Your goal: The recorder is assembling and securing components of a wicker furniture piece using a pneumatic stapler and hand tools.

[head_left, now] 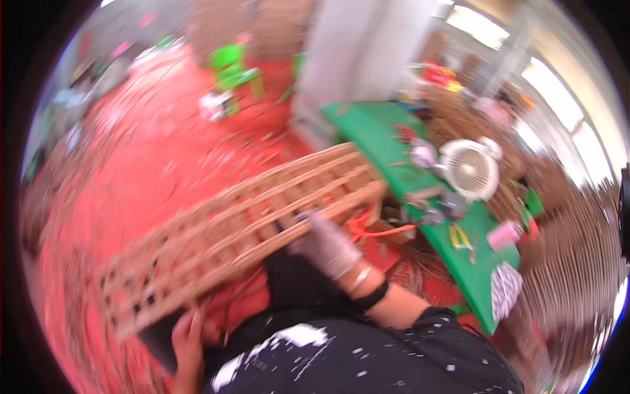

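Observation:
A long light-brown wicker lattice frame (243, 217) with square openings slants across the middle, from low on the left up to the table on the right. My right hand (328, 248), in a pale knitted glove, is closed on its near long edge. At the frame's lower left edge is my bare left hand (189, 333), with its fingers drawn together against the rim. Motion blurs the fingers, and the frame's underside is hidden.
To the right stands a green table (453, 256) bearing a white fan (470, 169), yellow-handled cutters (461, 238) and a pink bottle (504, 235). An orange cord (387, 232) hangs by the frame's right end. Green chairs (230, 69) stand behind on the red floor (157, 164), scattered with cane scraps. Bundled cane (558, 256) fills the right.

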Demonstrator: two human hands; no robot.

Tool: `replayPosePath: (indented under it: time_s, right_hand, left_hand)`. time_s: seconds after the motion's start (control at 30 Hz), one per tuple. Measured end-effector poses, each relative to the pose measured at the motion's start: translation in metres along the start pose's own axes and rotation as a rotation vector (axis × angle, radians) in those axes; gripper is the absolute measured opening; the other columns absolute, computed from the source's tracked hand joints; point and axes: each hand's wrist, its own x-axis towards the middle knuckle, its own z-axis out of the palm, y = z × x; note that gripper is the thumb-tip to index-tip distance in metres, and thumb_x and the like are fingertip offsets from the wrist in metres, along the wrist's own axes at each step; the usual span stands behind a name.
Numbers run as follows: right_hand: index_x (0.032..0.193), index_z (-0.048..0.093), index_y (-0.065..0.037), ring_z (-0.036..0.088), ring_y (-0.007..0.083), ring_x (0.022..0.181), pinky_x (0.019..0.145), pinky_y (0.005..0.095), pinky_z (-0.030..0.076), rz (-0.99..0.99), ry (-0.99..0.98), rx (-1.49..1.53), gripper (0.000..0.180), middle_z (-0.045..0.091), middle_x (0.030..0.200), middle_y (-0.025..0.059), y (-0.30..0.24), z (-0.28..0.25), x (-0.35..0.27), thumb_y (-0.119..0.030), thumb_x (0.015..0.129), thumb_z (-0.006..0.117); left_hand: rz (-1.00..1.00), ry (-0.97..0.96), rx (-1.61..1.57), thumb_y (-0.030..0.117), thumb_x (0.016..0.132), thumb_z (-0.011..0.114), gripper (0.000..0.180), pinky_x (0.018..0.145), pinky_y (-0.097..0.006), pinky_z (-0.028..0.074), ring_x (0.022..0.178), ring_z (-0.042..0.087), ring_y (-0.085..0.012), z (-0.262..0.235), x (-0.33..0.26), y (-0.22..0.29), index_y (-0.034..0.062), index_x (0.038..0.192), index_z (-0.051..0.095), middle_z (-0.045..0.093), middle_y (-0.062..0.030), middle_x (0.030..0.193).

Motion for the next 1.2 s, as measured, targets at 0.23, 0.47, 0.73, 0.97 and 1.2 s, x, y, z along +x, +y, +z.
replayPosePath:
  time_s: [0.23, 0.47, 0.73, 0.97, 1.2]
  right_hand:
    - [0.099, 0.056, -0.011, 0.052, 0.0165, 0.071, 0.067, 0.0323, 0.044, 0.003, -0.081, 0.106, 0.032, 0.058, 0.091, 0.0083, -0.006, -0.018, 0.001, -0.042, 0.092, 0.053]
    - [0.099, 0.058, -0.012, 0.056, 0.0164, 0.071, 0.065, 0.0333, 0.048, 0.004, -0.079, 0.061, 0.033, 0.060, 0.090, 0.0042, 0.000, -0.017, 0.008, -0.044, 0.090, 0.052]
    - [0.102, 0.057, -0.011, 0.054, 0.0177, 0.067, 0.061, 0.0334, 0.044, 0.085, 0.056, -0.111, 0.040, 0.060, 0.085, 0.0056, -0.019, -0.009, 0.000, -0.048, 0.089, 0.053]
    - [0.090, 0.066, 0.003, 0.064, 0.0170, 0.071, 0.067, 0.0279, 0.052, 0.280, -0.252, -1.253, 0.026, 0.067, 0.079, 0.0109, -0.087, 0.029, -0.020, -0.021, 0.091, 0.057]
    - [0.088, 0.067, -0.006, 0.063, 0.0262, 0.076, 0.068, 0.0337, 0.050, -0.834, -0.882, -1.604, 0.014, 0.065, 0.083, 0.0103, -0.068, 0.177, 0.050, -0.019, 0.082, 0.066]
  left_hand:
    - [0.038, -0.099, -0.264, 0.018, 0.095, 0.051, 0.021, 0.055, -0.027, 0.053, 0.061, 0.063, -0.0161, 0.007, 0.025, 0.004, -0.0012, 0.098, 0.059, 0.063, -0.0081, 0.075]
    - [0.011, -0.075, -0.370, 0.018, 0.094, 0.054, 0.033, 0.056, -0.028, 0.053, 0.065, 0.063, -0.0168, 0.006, 0.056, 0.020, -0.0040, 0.119, 0.053, 0.064, -0.0098, 0.079]
    - [0.209, 0.032, -0.328, 0.022, 0.092, 0.057, 0.024, 0.063, -0.028, 0.050, 0.071, 0.061, -0.0134, 0.026, 0.083, 0.006, 0.0006, 0.102, 0.062, 0.064, -0.0065, 0.082]
    - [0.386, 0.150, -0.191, 0.016, 0.089, 0.059, 0.029, 0.074, -0.034, 0.048, 0.083, 0.061, -0.0188, 0.045, 0.124, -0.023, -0.0021, 0.111, 0.059, 0.064, -0.0119, 0.090]
    - [0.370, 0.092, 0.069, 0.015, 0.089, 0.057, 0.020, 0.064, -0.032, 0.046, 0.072, 0.059, -0.0172, 0.027, 0.117, -0.018, 0.0012, 0.103, 0.061, 0.063, -0.0059, 0.072]
